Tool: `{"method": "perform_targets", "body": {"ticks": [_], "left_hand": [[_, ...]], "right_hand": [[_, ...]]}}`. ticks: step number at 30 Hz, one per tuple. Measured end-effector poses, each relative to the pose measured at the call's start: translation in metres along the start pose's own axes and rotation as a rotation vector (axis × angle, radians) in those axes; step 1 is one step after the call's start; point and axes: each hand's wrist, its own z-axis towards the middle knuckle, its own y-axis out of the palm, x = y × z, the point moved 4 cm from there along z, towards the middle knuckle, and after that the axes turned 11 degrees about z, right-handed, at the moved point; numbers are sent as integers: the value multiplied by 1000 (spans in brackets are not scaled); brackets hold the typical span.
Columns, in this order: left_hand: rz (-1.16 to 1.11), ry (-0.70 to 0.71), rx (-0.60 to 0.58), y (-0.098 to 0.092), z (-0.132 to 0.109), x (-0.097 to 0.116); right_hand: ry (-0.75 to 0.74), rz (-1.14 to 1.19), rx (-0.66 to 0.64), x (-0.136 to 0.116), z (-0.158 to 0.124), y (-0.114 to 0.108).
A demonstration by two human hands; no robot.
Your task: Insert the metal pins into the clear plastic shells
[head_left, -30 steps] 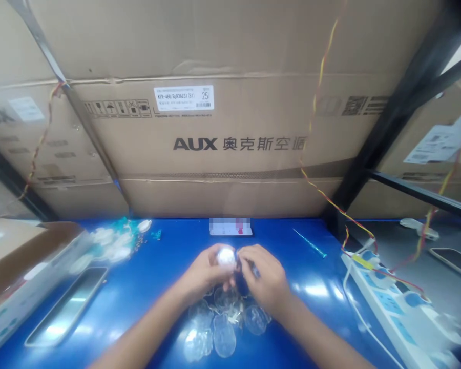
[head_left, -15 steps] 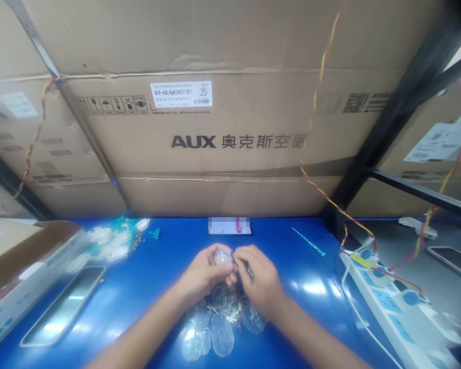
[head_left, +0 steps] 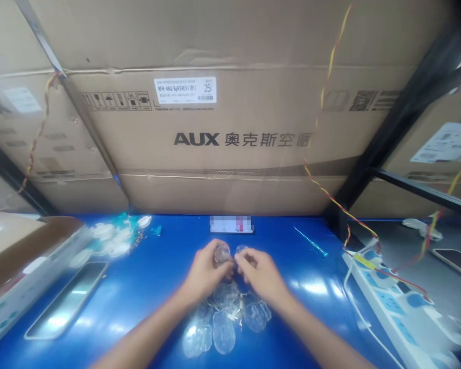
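My left hand (head_left: 211, 264) is closed around a clear plastic shell (head_left: 222, 253), thumb pressed along its near side. Close by on the right, my right hand (head_left: 259, 266) pinches a small clear round piece (head_left: 241, 249) between thumb and fingertips. A narrow gap separates the two pieces. On the blue table (head_left: 138, 318) below the hands lies a loose pile of clear plastic shells (head_left: 224, 332), with small whitish bits (head_left: 236, 306) among them, too blurred to name.
A phone (head_left: 232, 225) lies beyond my hands. At left are a framed glassy panel (head_left: 67, 300), white round parts (head_left: 113, 238) and an open carton (head_left: 30, 266). A thin blue tool (head_left: 311, 242) and power strips (head_left: 392, 302) with cables are at right. Large cardboard boxes (head_left: 230, 174) form the back.
My hands have moved slightly apart. The small clear piece now shows at my right fingertips, separate from the shell in my left hand. The whole view has shifted slightly.
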Motion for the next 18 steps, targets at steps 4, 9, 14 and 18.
{"method": "perform_targets", "body": {"ticks": [4,9,14,18], "left_hand": [[148,53,21,2,-6,7],[15,3,2,6,-5,1],[-268,-88,-3,5,2,-6],[-363,-100,-15,7,0,-1]], "right_hand": [[141,101,11,8,1,3],[273,284,33,9,-2,2],[249,582,87,2,-3,-2],[182,632,147,1,-6,0]]}}
